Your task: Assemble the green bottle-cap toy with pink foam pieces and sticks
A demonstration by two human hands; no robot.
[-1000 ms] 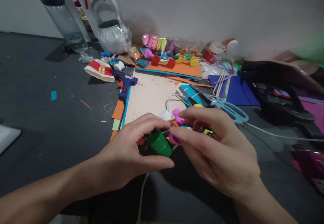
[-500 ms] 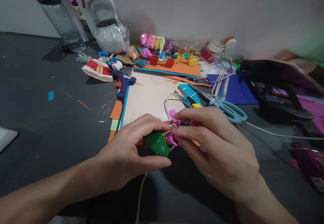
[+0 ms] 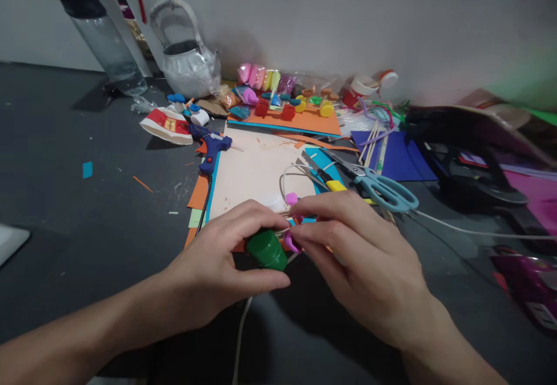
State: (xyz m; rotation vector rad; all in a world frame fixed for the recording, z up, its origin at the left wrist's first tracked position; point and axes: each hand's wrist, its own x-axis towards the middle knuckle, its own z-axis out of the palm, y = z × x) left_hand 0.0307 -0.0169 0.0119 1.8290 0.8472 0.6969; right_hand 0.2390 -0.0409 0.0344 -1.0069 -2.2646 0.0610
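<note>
My left hand (image 3: 217, 257) curls around a small craft piece with a dark green cylinder (image 3: 266, 250) at its near side. Thin pale sticks (image 3: 282, 232) run from beside the cylinder toward pink-purple parts (image 3: 291, 242). Thumb and fingers of my right hand (image 3: 365, 251) pinch the piece at that pink end, where a bit of orange shows. The fingers partly hide the join. Both hands are above the front edge of a pale board (image 3: 252, 170).
A blue glue gun (image 3: 212, 151) lies at the board's left. Blue-handled scissors (image 3: 387, 191) and a yellow-and-black cutter (image 3: 334, 185) lie right of it. Coloured clay pieces (image 3: 288, 112) stand on orange sheets behind. A silver kettle-shaped pot (image 3: 191, 69) and a bottle (image 3: 108, 48) stand back left.
Both hands keep their grip on the piece, with my right hand a little further left and its fingers covering more of the pink part. The whole view has shifted slightly.
</note>
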